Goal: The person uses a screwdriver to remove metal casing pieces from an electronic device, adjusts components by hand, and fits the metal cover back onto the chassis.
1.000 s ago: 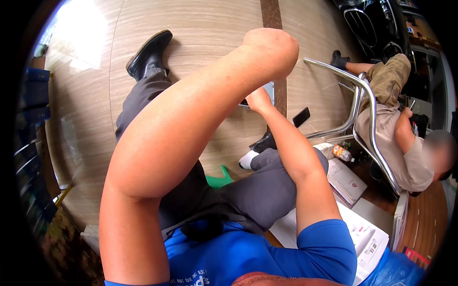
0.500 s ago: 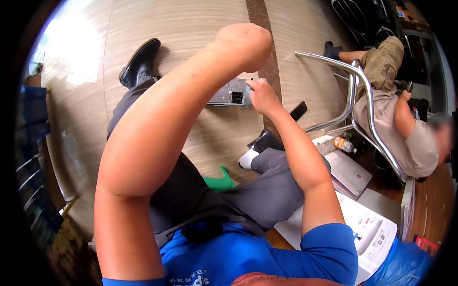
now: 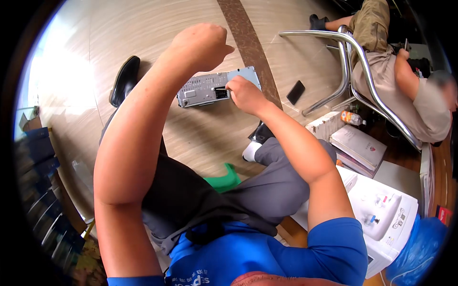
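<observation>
A long grey metal box (image 3: 200,88) with a pale blue section at its right end lies on the floor between my feet. A black socket-like opening shows in its near side. My right hand (image 3: 245,95) is closed in a pinch beside that opening; what its fingertips grip is too small to make out. My left hand (image 3: 201,45) is raised above the far left part of the box, apart from it, with curled fingers. Its back faces me, so whatever lies inside the fingers is hidden.
A black phone (image 3: 296,92) lies on the floor right of the box. Near my legs is a green plastic piece (image 3: 225,179). Rightward stand a chrome chair frame (image 3: 350,62), a seated person (image 3: 379,90), a bottle (image 3: 352,118), books (image 3: 359,145) and a white water dispenser (image 3: 381,209).
The view has shifted, showing more of the box. My left hand has moved left, uncovering the box. My right hand has shifted left toward the black opening, its fingers now more tightly closed.
</observation>
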A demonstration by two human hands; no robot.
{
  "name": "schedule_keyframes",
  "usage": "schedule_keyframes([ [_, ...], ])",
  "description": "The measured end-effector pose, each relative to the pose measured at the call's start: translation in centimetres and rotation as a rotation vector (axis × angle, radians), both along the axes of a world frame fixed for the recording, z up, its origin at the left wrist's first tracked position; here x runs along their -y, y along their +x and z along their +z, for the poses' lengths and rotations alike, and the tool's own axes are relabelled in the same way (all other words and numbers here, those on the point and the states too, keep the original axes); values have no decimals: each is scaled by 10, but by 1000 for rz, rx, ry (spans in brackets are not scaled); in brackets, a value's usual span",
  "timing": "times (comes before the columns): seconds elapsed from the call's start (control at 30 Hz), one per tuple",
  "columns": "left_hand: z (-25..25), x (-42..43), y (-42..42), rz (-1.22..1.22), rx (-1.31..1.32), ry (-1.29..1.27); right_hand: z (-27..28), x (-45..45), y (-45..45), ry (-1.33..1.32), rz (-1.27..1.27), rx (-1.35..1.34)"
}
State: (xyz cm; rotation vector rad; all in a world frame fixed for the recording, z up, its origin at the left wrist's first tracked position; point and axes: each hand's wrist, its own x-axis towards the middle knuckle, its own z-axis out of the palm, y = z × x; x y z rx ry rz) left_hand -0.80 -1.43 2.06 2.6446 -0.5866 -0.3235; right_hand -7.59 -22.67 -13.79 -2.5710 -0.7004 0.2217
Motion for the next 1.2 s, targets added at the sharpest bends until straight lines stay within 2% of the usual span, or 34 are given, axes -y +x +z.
schedule_keyframes([
  [0.3, 0, 19, 1, -18, -24, 48, -9, -13, 1, -99, 2, -9],
  [0.63, -4, 13, 2, -37, -46, 17, -17, -13, 4, -68, 3, 14],
  [0.9, -5, 10, 0, -30, -50, 14, -16, -23, 9, -144, -143, -51],
  [1.2, 2, 11, 0, -28, -64, 74, -13, -31, 12, -171, -157, -53],
])
